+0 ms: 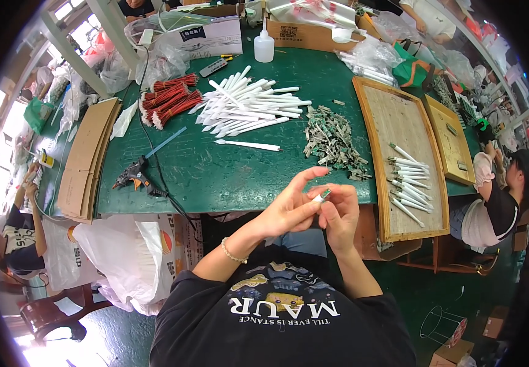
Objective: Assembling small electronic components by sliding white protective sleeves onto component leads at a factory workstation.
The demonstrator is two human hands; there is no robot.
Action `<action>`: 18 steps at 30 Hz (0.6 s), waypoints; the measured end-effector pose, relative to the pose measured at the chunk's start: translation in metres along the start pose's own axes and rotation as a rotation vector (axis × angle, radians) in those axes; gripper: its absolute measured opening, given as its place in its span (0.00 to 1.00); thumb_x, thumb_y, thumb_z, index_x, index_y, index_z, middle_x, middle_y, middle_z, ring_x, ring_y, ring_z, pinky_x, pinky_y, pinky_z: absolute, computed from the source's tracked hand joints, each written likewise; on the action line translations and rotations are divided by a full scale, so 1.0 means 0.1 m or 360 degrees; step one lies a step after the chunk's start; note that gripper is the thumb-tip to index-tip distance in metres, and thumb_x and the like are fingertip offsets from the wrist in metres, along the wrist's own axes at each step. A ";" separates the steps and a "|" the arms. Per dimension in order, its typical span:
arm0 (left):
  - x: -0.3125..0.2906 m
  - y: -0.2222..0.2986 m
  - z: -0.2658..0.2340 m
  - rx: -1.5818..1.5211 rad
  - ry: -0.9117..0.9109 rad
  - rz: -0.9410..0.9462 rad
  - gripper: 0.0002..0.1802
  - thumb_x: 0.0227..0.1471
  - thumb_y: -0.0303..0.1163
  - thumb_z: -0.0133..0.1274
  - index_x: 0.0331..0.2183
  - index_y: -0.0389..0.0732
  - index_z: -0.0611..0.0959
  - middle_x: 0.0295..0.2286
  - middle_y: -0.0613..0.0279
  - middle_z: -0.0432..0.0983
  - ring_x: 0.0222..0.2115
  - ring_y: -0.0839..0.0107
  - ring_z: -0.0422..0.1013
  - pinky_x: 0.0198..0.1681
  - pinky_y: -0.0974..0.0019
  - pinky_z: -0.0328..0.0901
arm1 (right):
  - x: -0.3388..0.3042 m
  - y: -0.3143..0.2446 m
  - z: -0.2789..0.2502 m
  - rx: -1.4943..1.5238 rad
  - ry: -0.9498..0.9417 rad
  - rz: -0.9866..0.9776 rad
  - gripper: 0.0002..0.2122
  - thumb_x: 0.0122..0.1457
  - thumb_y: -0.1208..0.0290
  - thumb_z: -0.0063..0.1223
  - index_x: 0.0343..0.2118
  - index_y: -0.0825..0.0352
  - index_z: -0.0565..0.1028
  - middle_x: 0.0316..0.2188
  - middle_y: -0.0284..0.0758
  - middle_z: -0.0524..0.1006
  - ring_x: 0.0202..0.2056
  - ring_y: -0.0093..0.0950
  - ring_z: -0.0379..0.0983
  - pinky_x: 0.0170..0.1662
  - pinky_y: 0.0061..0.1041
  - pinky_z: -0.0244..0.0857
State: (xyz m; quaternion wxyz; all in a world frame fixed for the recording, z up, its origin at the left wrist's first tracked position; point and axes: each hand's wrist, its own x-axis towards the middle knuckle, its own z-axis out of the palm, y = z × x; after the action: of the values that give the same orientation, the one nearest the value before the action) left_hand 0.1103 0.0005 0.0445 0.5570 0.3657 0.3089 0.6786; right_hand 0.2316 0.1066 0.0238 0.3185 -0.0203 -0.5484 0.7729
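While one white tube [318, 199] sits between both hands with a small green circuit board at its tip, I judge the job from here to be partway through. I have the left hand [292, 205] pinching that tube between thumb and fingers, its index finger lifted clear, above the near edge of the green table [228, 177]. The right hand [341, 217] brings its curled fingertips up against the board end; whether they pinch it, I cannot tell.

On the right, a wooden-framed tray [369, 153] carries a modest batch of white tubes with green ends [410, 186], which I take as finished. Plenty seems left: a large heap of white pointed tubes [249, 104] at the far middle, and a dense pile of circuit boards [335, 144] beside the tray. The bundles of red wires [173, 101], far left, look unused at this step.

As for writing, I make out a dark printed label on the far white carton [212, 38], a square code on the brown carton [292, 35], and large pale lettering on the black T-shirt [283, 330].
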 end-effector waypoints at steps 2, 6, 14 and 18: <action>0.06 -0.08 0.12 0.0173 0.0085 0.0020 0.30 0.58 0.24 0.40 0.58 0.47 0.49 0.34 0.52 0.70 0.13 0.84 0.55 0.14 0.79 0.50 | 0.01 0.03 0.05 -0.0052 0.0083 -0.0082 0.12 0.57 0.77 0.50 0.44 0.68 0.64 0.37 0.41 0.73 0.26 0.22 0.72 0.27 0.14 0.66; 0.15 -0.14 0.22 0.0577 0.0106 0.0017 0.38 0.54 0.21 0.43 0.61 0.47 0.44 0.47 0.50 0.65 0.28 0.74 0.68 0.29 0.71 0.65 | -0.01 -0.13 0.02 0.0052 0.0360 0.0138 0.12 0.57 0.76 0.50 0.43 0.67 0.64 0.34 0.39 0.74 0.30 0.23 0.72 0.31 0.17 0.68; 0.18 0.13 -0.27 0.1706 0.0596 0.0427 0.29 0.48 0.23 0.51 0.53 0.37 0.64 0.39 0.51 0.72 0.38 0.62 0.71 0.41 0.64 0.67 | 0.36 -1.27 -1.07 -0.1241 0.0405 0.0034 0.09 0.57 0.77 0.49 0.41 0.69 0.69 0.30 0.33 0.74 0.30 0.21 0.70 0.36 0.17 0.64; 0.08 0.31 -0.87 0.2774 0.0822 0.0675 0.19 0.45 0.24 0.53 0.43 0.37 0.74 0.34 0.52 0.71 0.36 0.56 0.68 0.41 0.60 0.64 | 0.40 -1.29 -1.68 -0.2218 0.0025 0.0242 0.08 0.55 0.77 0.51 0.38 0.69 0.72 0.33 0.36 0.74 0.36 0.25 0.71 0.41 0.22 0.64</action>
State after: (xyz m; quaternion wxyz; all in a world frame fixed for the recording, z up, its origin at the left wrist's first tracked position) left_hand 0.0199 0.0012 0.0239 -0.1356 0.5411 0.7501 0.3552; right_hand 0.3246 0.2923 0.0809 0.1803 -0.2636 -0.9109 0.2611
